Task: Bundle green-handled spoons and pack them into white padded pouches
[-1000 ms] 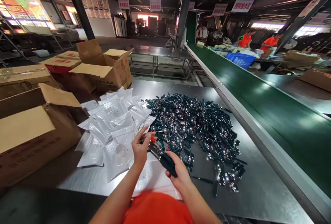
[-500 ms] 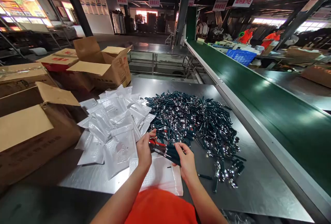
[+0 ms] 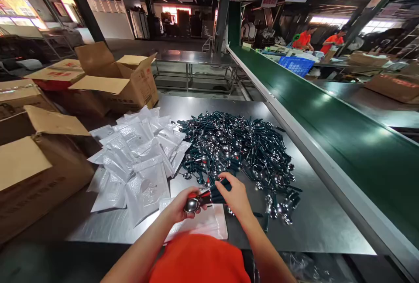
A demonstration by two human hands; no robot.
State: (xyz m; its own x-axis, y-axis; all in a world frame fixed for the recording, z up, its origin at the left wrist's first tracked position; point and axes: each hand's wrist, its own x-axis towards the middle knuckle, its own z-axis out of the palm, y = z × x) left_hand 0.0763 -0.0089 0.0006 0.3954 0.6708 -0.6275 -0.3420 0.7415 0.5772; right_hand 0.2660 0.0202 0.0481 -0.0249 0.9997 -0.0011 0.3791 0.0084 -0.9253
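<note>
Both hands hold a small bundle of spoons with shiny metal bowls and dark green handles, just above a white pouch at the table's near edge. My left hand grips the bowl end. My right hand wraps the dark handle end. Beyond the hands lies a large heap of the same spoons. A spread of white plastic pouches lies to the left of the heap.
Open cardboard boxes stand at the left and back left of the steel table. A green conveyor belt runs along the right. Two people in orange stand far back by a blue crate.
The hands have drawn the spoon bundle back from the heap's edge toward me, over the white pouch. The bundle now lies more level, bowls at the left hand.
</note>
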